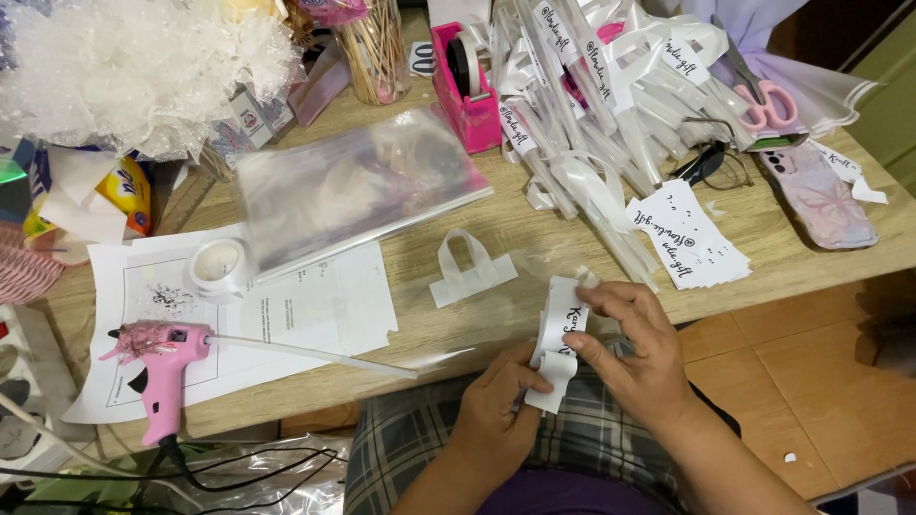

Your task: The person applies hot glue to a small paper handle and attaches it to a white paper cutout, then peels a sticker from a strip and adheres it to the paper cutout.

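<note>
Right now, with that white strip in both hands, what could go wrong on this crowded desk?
The white ribbon strip, pinched between the left hand and right hand, might crease. The pink glue gun lies on paper sheets with its glue stick pointing toward the hands; if hot, it could drip or burn. The phone lies near the table edge and could get knocked off.

A pink glue gun (157,367), white tape roll (218,265) and pink-handled scissors (760,95) lie on the wooden table (458,229).
</note>
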